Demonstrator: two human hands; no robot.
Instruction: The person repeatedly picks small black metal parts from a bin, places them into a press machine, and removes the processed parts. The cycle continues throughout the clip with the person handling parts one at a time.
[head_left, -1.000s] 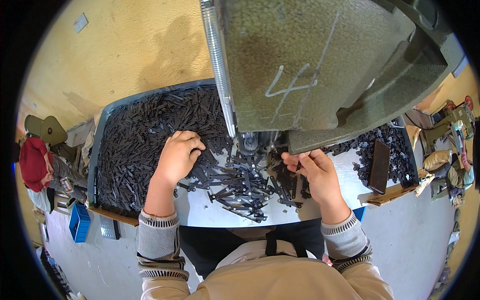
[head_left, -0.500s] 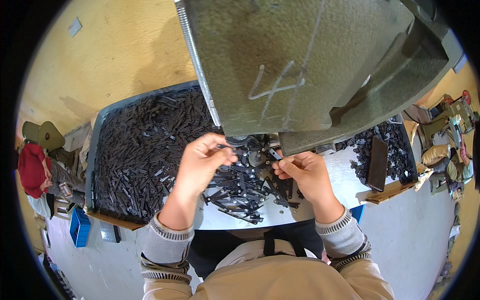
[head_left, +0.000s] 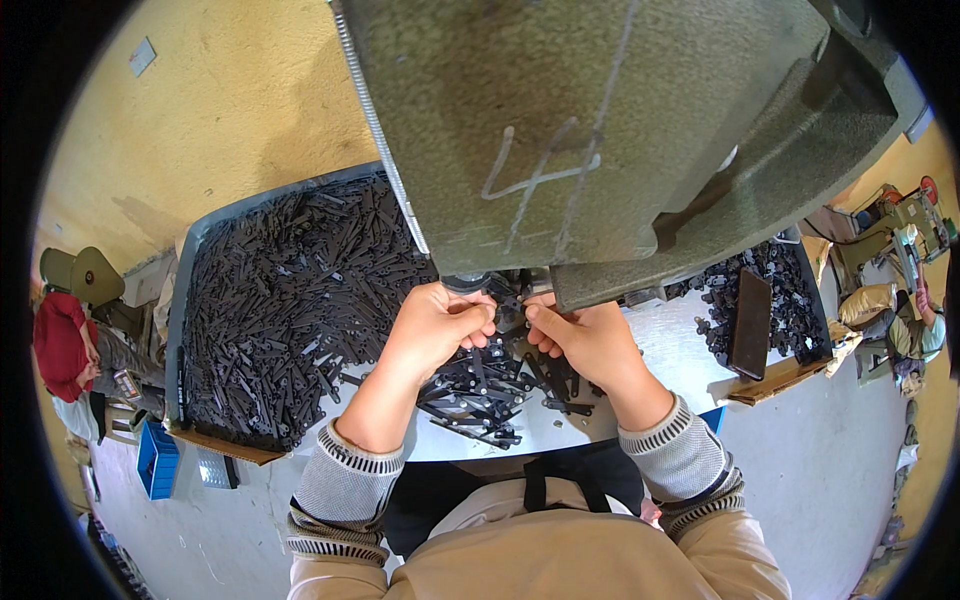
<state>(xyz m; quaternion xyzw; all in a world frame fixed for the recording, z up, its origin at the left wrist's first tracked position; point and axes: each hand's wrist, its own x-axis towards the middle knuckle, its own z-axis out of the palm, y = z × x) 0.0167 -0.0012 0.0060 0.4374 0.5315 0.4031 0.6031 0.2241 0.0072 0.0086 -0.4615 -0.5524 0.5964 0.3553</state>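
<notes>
Both my hands meet under the head of a large olive-green press-like machine (head_left: 560,140). My left hand (head_left: 445,322) is closed in a pinch beside the machine's lower tool. My right hand (head_left: 580,335) is also pinched, its fingertips close to the left ones at the same spot. Whatever each hand holds is hidden by fingers and dark parts. Just below them, on the pale metal tabletop (head_left: 655,345), lies a loose pile of black metal strips (head_left: 475,395), some with shiny round ends.
A wide tray (head_left: 188,290) heaped with black flat strips stands left. On the right, a second tray (head_left: 790,362) holds small black parts, with a dark phone-like slab (head_left: 750,325) lying on it. A blue crate (head_left: 158,458) sits on the floor. People are at both far sides.
My left hand has moved right and my right hand slightly left and up, so they are closer together. The black strip seen in my right hand is now hidden.
</notes>
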